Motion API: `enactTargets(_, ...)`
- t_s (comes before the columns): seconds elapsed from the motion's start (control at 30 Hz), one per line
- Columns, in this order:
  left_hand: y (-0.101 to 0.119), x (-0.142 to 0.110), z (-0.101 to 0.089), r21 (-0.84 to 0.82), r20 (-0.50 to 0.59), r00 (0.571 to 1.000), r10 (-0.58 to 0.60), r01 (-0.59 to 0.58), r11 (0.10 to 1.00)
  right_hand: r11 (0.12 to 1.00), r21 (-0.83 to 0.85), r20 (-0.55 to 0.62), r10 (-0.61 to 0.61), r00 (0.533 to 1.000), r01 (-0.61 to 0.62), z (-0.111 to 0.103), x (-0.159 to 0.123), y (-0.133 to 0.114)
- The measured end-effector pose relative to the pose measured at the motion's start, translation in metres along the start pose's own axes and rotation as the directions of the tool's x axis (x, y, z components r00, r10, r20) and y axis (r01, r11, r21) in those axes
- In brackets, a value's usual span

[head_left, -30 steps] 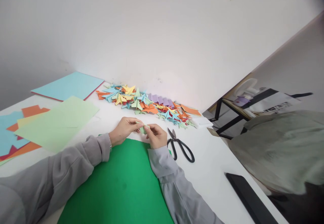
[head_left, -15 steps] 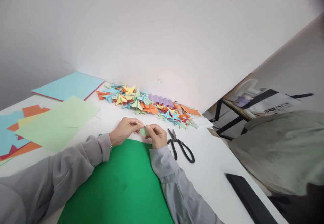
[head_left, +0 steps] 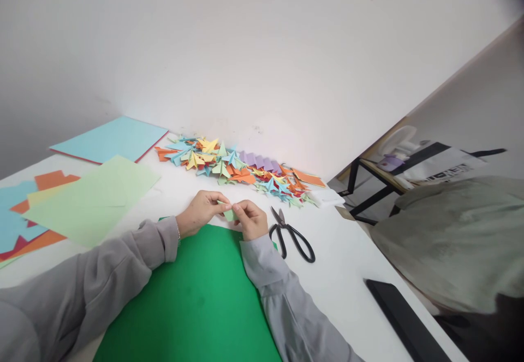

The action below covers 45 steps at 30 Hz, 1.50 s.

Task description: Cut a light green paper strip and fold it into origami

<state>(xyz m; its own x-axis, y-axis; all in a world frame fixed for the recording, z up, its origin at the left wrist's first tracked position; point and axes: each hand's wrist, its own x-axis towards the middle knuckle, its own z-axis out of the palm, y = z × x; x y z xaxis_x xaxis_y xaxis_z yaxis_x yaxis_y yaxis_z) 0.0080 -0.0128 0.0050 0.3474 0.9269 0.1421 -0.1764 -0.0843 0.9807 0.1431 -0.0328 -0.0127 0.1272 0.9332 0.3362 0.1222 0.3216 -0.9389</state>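
Observation:
A small light green piece of paper [head_left: 230, 215] is pinched between both hands, above the far edge of a green mat [head_left: 192, 291]. My left hand [head_left: 201, 212] grips its left side with thumb and fingers. On its right side, my right hand [head_left: 251, 219] holds it by thumb and forefinger; the fingers cover much of the paper. Black-handled scissors [head_left: 291, 233] lie with blades slightly apart just right of my right hand. Beyond the hands sits a long pile of small folded paper planes [head_left: 233, 168] in several colours.
Light green sheets [head_left: 94, 198] overlap coloured scraps [head_left: 20, 209] at the left. Behind them lies a light blue sheet stack [head_left: 114, 138] by the wall. A black flat object [head_left: 405, 318] is at the table's right edge. Another person's clothed back [head_left: 458, 242] is beyond it.
Both hands keep their pinch on the light green paper. The right hand has shifted slightly left, closer to the left fingertips. The scissors and piles have stayed put.

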Motion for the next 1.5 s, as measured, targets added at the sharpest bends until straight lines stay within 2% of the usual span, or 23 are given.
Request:
enactTargets(0.2, -0.002, 0.002, 0.0, -0.135, -0.012, 0.994, -0.107, 0.104, 0.985, 0.993, 0.08, -0.07, 0.092, 0.993, -0.087, 0.0, 0.003, 0.001)
enactTargets(0.33, -0.003, 0.002, 0.0, -0.129, -0.029, 0.998, -0.064, 0.06, 0.99, 0.988, 0.107, -0.095, 0.122, 0.988, -0.111, -0.001, 0.004, 0.001)
enactTargets(0.5, -0.003, 0.002, -0.001, -0.07, -0.053, 0.998, -0.039, 0.036, 0.997, 0.994, 0.084, -0.076, 0.082, 0.994, -0.076, 0.0, 0.004, 0.003)
enactTargets(0.63, -0.002, 0.002, -0.002, 0.02, -0.034, 0.997, 0.068, -0.067, 0.998, 0.996, 0.08, -0.096, 0.034, 0.995, -0.026, -0.002, 0.006, 0.004)
enactTargets(0.77, -0.001, 0.002, -0.002, 0.09, -0.006, 0.991, 0.136, -0.135, 0.987, 0.997, 0.072, -0.056, 0.002, 0.998, 0.002, -0.006, 0.01, 0.004)
enactTargets(1.03, 0.003, 0.0, -0.002, 0.101, -0.017, 0.992, 0.125, -0.123, 0.987, 0.994, 0.065, 0.024, -0.092, 0.995, 0.09, -0.008, 0.009, 0.001)
enactTargets(1.17, 0.002, 0.001, -0.003, 0.066, -0.022, 0.995, 0.101, -0.1, 0.993, 0.995, 0.068, 0.122, -0.087, 0.989, 0.079, -0.01, 0.009, 0.0)
enactTargets(1.3, 0.0, 0.001, -0.003, 0.008, -0.014, 0.998, 0.06, -0.06, 0.998, 0.99, 0.126, 0.094, -0.07, 0.993, 0.058, -0.01, 0.009, 0.002)
enactTargets(1.5, -0.001, 0.001, -0.003, 0.014, -0.028, 0.999, 0.035, -0.035, 0.999, 0.983, 0.181, 0.088, 0.014, 0.996, -0.03, -0.009, 0.009, 0.004)
